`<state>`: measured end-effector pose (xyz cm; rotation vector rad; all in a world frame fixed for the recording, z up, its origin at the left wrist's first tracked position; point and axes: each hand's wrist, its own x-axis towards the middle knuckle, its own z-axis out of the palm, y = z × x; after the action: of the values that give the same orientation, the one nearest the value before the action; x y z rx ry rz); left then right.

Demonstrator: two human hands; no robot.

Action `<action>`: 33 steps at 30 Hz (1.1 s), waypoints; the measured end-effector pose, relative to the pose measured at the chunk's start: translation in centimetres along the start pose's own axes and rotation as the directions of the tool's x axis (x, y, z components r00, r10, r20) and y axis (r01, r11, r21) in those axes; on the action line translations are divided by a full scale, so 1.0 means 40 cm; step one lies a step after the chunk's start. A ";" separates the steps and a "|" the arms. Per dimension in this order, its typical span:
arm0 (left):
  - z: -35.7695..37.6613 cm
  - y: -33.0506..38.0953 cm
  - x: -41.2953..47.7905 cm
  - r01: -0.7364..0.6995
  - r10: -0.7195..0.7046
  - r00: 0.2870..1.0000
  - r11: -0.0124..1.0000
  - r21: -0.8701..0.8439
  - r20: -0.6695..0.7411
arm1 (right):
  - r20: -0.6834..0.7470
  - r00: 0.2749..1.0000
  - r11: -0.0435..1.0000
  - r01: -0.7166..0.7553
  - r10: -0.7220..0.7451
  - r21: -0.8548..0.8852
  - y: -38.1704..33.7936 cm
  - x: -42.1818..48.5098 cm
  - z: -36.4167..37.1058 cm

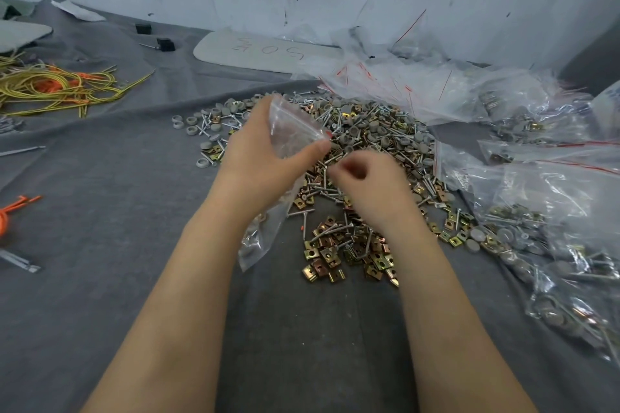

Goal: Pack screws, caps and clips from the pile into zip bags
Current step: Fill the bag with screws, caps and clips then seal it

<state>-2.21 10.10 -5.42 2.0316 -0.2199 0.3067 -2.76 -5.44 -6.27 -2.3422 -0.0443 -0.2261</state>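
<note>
The left hand grips a clear zip bag, thumb and fingers curled round its upper part, and the lower end trails below the wrist. Just beside it the right hand hovers over the pile with its fingers curled. It is blurred, so I cannot tell whether they pinch anything. Brass clips spread nearest. Filled bags lie to the right on the grey cloth.

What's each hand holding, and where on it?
Left hand grips the zip bag near its red-lined mouth. Right hand is curled and blurred; cannot tell.
</note>
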 end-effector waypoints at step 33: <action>0.008 0.000 -0.001 -0.003 0.002 0.999 1.000 0.017 0.034 | -0.274 0.960 0.908 0.070 0.050 0.413 -0.019 0.003 0.026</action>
<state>-2.22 9.81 -5.59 2.0544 -0.2416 0.2769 -2.58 -4.19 -6.44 -1.8623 0.0316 -0.5008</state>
